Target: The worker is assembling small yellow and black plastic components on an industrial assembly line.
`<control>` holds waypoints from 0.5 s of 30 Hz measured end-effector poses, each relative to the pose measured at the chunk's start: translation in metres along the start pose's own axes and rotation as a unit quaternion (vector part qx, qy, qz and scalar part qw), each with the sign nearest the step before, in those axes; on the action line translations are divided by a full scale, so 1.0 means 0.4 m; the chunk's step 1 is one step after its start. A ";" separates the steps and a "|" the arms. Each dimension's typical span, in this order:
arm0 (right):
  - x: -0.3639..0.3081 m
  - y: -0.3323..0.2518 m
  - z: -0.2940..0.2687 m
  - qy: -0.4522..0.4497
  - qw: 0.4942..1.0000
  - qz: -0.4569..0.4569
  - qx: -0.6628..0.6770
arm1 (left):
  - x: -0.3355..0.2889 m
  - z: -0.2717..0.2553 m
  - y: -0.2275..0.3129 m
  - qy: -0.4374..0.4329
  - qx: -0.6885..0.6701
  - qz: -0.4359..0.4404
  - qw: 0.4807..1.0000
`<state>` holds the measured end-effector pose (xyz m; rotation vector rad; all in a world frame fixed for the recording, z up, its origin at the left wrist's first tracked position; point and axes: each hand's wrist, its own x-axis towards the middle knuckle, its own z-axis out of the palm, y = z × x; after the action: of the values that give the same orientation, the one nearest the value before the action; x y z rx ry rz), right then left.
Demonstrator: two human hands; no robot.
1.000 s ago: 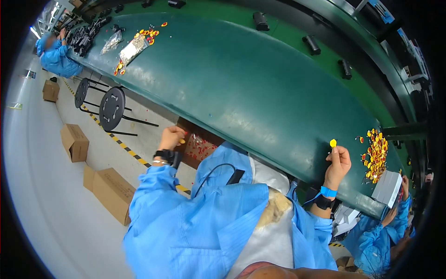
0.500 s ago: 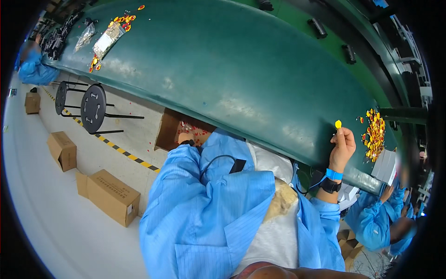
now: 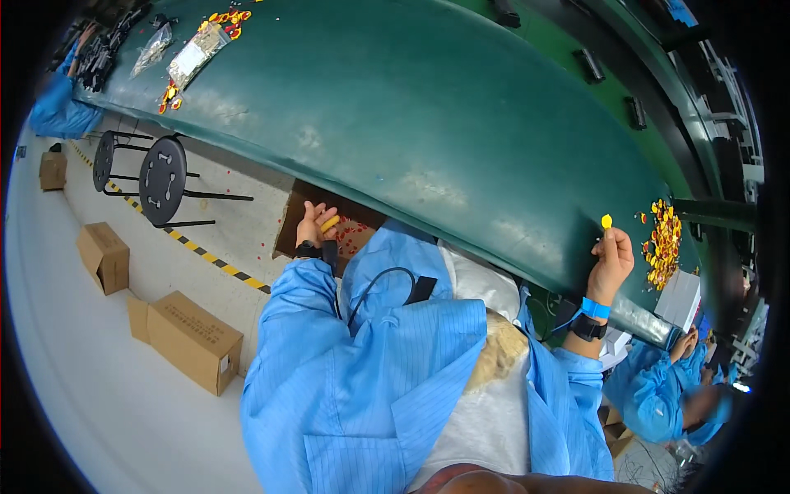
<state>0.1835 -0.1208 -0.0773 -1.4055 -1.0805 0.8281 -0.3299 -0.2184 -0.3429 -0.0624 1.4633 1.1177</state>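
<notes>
Between the thumb and fingertip of my right hand (image 3: 613, 262), a small round yellow piece (image 3: 607, 221) is pinched above the green table (image 3: 370, 123). Just to the right of that hand lies a pile of small yellow and red pieces (image 3: 662, 247). My left hand (image 3: 313, 224) is turned up over an open cardboard box (image 3: 290, 224) below the table edge. Its fingers are apart, and one carries something yellow, which looks like a finger cover. Many small red bits (image 3: 352, 237) lie inside the box.
On the table's far left are bagged pieces (image 3: 197, 56) and more yellow and red pieces (image 3: 230, 20). Black stools (image 3: 163, 179) and cardboard boxes (image 3: 193, 337) stand at left. Co-workers sit at far left (image 3: 62, 107) and right (image 3: 650, 383), beside white boxes (image 3: 679, 298).
My left hand has risen out of the box and turned up, its fingers now showing. My right hand still pinches the yellow piece, having shifted slightly right.
</notes>
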 end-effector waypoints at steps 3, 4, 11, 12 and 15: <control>0.001 0.003 -0.002 0.005 1.000 0.000 0.011 | -0.027 -0.008 0.037 -0.020 -0.029 0.003 0.999; 0.001 0.002 -0.005 0.001 1.000 -0.004 0.013 | -0.022 -0.004 0.041 0.052 0.027 0.016 0.998; 0.002 0.000 -0.001 0.019 0.999 0.011 0.033 | -0.137 0.080 0.143 -0.064 0.286 0.252 0.922; 0.003 -0.003 0.002 0.012 0.998 0.014 0.052 | -0.136 0.053 0.161 -0.011 0.340 0.241 0.909; 0.004 -0.004 -0.001 0.010 0.999 0.024 0.039 | -0.319 0.126 0.336 -0.075 0.481 0.242 0.839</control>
<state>0.1841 -0.1194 -0.0756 -1.3756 -0.9921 0.8805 -0.3419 -0.1848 -0.1541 1.1309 1.7904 0.6170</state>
